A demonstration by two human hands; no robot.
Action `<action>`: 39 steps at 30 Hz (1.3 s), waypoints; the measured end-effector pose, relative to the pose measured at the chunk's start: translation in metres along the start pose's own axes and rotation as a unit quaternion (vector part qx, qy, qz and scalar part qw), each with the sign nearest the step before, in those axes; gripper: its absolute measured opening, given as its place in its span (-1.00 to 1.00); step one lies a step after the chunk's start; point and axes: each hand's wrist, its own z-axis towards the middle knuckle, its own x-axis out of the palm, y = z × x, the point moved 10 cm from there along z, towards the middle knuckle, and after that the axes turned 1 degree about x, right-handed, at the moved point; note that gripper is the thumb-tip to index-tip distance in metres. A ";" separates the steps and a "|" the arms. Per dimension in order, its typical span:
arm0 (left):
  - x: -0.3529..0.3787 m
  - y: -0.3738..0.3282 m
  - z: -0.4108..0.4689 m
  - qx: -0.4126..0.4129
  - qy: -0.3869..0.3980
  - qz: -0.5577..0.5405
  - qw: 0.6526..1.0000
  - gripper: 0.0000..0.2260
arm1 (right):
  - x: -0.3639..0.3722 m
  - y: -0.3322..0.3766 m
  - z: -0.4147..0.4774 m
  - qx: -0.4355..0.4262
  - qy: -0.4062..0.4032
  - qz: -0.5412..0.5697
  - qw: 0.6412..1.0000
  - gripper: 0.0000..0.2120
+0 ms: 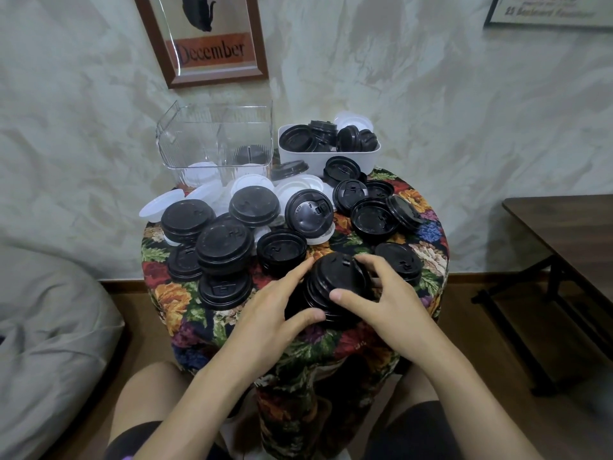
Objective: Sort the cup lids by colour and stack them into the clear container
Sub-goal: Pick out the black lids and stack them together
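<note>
From the head camera, the left hand and the right hand both grip a stack of black lids held between them, thumbs on its near side. Loose black lids cover the desk beyond the left hand. The clear container stands farther beyond, with white lids in front of it.

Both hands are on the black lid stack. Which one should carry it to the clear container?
Left, probably. Both the left hand and right hand grip the stack of black lids, but the clear container stands at the far left of the table, so the right hand would have to cross over.
</note>
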 end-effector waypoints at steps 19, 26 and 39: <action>-0.003 -0.006 -0.005 0.001 -0.066 0.051 0.997 -0.29 | 0.015 0.012 0.000 0.019 -0.010 -0.073 0.997 -0.10; -0.003 -0.007 -0.005 0.009 -0.045 0.034 0.998 -0.29 | 0.010 0.006 -0.002 -0.004 0.067 -0.023 0.997 -0.22; -0.004 -0.009 -0.004 0.016 -0.039 0.049 0.998 -0.38 | 0.013 0.007 0.003 -0.032 0.067 -0.092 0.993 -0.09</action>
